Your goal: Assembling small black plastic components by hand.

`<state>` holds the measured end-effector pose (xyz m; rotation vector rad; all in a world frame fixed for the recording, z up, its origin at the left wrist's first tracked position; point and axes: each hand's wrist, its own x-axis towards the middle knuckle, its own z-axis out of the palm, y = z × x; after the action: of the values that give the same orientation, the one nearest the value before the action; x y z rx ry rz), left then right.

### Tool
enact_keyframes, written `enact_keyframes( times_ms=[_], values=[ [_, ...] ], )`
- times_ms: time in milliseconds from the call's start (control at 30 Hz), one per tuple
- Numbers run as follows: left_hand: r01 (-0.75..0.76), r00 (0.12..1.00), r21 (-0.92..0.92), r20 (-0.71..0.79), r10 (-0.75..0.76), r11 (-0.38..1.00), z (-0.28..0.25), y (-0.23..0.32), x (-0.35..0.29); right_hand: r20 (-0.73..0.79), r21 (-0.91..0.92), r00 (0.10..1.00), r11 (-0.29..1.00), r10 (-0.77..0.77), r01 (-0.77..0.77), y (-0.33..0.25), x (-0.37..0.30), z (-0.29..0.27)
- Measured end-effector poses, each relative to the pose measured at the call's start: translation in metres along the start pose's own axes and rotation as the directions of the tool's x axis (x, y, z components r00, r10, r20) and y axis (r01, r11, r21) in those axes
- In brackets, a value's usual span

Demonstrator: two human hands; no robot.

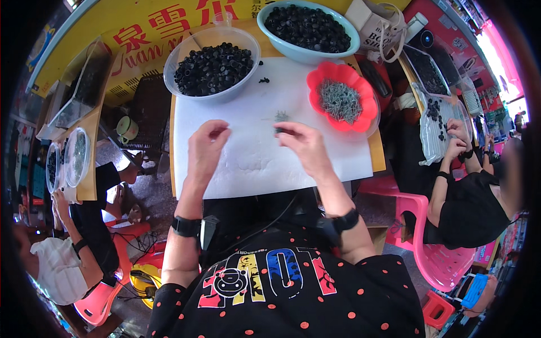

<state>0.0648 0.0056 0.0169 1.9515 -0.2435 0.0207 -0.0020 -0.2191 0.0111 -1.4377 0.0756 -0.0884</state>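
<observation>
Both my hands are raised over a white sheet (248,169) on the table. My left hand (205,149) is closed with thumb and fingertips together; whatever may be in the pinch is hidden. In the fingertips of my right hand (307,146) is a small black plastic piece (278,130). Just beyond it lies a small pile of screws (281,116) on the sheet. A red flower-shaped bowl (368,114) holds many more grey screws (340,101). Small round black plastic pieces (214,69) fill much of a clear tub (171,81) at the back left.
A pale blue basin (352,49) of black pieces stands at the back right. A few loose black pieces (264,80) lie near the tub. A cream bag (369,25) sits behind the basin. People work at side tables left and right; a pink chair (417,225) stands right.
</observation>
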Motion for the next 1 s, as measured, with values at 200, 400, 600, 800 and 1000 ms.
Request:
enact_keyframes(
  times_ms=[200, 400, 600, 800, 1000],
  values=[
    [-0.063, 0.983, 0.094, 0.178, 0.045, 0.994, 0.042, 0.048, 0.017, -0.139, 0.157, 0.988, 0.987, 0.065, -0.043, 0.003, -0.034, -0.057],
    [-0.247, 0.922, 0.192, 0.349, 0.169, 0.95, 0.069, 0.082, 0.048, -0.203, 0.053, 0.976, 0.997, 0.074, -0.064, 0.02, -0.041, -0.056],
    [-0.265, 0.925, 0.461, 0.371, 0.087, 0.847, 0.063, 0.031, 0.062, -0.297, -0.026, 0.955, 1.0, -0.004, -0.004, 0.032, -0.041, -0.054],
    [-0.325, 0.897, 0.424, 0.42, 0.134, 0.845, 0.076, 0.018, 0.056, -0.247, 0.028, 0.969, 1.0, 0.002, 0.006, 0.027, -0.04, -0.055],
    [-0.166, 0.935, 0.253, 0.347, 0.07, 0.953, 0.065, 0.022, 0.043, -0.151, 0.235, 0.988, 0.971, -0.015, 0.05, 0.002, -0.038, -0.05]
  ],
)
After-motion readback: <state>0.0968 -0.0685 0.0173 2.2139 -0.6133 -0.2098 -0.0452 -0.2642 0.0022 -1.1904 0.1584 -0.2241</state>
